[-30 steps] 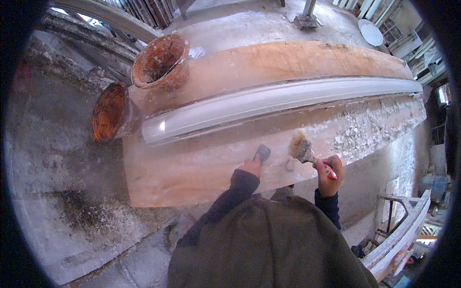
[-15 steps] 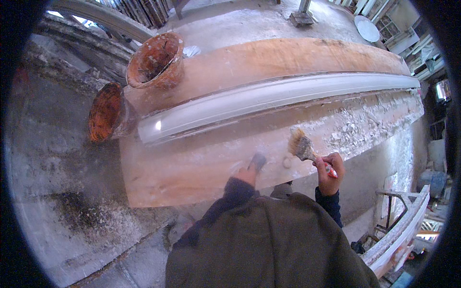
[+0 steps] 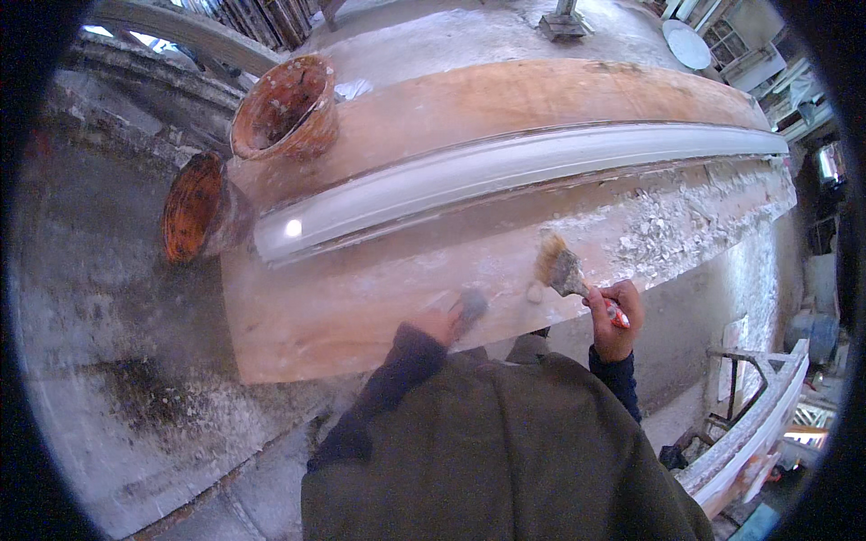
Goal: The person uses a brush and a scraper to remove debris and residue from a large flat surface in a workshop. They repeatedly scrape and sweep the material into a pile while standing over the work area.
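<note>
The person leans over a long wooden surface (image 3: 361, 316), its boards stained orange-brown and smeared with white plaster. The right hand (image 3: 615, 317) is clenched round the red handle of a wide paintbrush (image 3: 564, 270), whose pale, plaster-caked bristles point up and away from the body and sit over the near edge of the board, just beside a small white blob. The left hand (image 3: 444, 323) rests on the board a little to the left, its fingers closed on a small grey lump (image 3: 471, 304) that looks like a sponge or a wad of plaster, though it is too blurred to tell which; the two hands are near each other but apart. Beyond them a long white plaster moulding (image 3: 505, 171) runs almost the whole length of the surface, curved and glossy, with a bright glint at its left end. To its right, crumbs of dried plaster (image 3: 686, 225) lie scattered thickly over the board. At the far left end stand two rusty orange buckets (image 3: 284, 104), one upright on the board, the other lower, beside its corner, with its mouth turned sideways
</note>
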The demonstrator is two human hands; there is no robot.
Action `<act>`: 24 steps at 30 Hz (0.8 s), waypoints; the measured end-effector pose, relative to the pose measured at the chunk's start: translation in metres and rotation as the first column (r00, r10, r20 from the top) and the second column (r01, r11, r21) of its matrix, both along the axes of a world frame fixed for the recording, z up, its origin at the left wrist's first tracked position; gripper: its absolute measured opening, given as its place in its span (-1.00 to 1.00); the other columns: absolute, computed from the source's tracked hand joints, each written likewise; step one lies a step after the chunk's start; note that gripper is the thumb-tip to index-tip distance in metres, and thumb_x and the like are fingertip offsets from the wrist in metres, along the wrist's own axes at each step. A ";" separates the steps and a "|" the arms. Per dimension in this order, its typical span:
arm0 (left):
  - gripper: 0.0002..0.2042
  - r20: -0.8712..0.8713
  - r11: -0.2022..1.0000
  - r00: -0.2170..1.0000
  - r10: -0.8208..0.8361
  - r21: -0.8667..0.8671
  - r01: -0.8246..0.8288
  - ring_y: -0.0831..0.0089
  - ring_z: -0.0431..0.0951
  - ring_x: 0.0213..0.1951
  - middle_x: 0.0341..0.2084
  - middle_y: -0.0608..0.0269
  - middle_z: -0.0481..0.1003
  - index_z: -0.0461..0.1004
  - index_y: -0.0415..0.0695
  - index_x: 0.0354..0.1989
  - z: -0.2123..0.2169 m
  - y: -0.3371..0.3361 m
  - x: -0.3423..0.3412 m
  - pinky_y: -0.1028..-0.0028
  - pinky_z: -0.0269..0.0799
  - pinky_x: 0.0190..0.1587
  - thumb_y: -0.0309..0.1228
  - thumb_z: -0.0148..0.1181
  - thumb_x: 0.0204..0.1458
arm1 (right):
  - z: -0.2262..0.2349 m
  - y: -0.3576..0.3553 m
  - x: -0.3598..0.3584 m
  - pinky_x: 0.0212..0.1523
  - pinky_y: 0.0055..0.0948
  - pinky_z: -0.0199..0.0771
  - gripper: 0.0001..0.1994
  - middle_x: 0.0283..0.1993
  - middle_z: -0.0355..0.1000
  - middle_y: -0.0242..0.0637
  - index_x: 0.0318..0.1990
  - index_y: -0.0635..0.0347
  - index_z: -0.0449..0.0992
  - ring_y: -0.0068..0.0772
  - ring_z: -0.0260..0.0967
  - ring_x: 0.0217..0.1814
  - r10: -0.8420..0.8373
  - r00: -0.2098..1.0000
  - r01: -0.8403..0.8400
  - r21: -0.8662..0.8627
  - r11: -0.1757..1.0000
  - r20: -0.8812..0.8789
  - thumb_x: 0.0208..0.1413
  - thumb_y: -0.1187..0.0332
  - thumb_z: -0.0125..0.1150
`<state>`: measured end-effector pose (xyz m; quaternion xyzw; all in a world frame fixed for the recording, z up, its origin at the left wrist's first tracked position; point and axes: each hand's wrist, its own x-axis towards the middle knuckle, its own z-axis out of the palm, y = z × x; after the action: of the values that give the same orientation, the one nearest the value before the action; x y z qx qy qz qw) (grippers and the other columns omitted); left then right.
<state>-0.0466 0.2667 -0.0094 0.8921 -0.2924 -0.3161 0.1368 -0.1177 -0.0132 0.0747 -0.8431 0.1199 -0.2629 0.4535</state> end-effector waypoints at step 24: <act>-0.65 0.057 0.950 0.995 0.083 -0.306 -0.061 0.00 0.45 -0.45 -0.51 -0.10 0.41 0.24 -0.09 0.02 -0.008 -0.039 -0.027 0.11 0.35 -0.39 -0.33 -0.15 0.02 | -0.004 0.007 -0.010 -0.49 -0.53 0.23 -0.89 -0.61 0.29 -0.31 -0.57 0.27 0.34 -0.47 0.27 -0.55 -0.050 0.999 0.051 0.029 0.998 -0.002 -0.14 0.56 0.16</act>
<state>-0.0734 0.2273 -0.0177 0.8809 -0.3093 -0.2311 0.2736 -0.1274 -0.0066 0.0708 -0.8332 0.1454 -0.2718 0.4590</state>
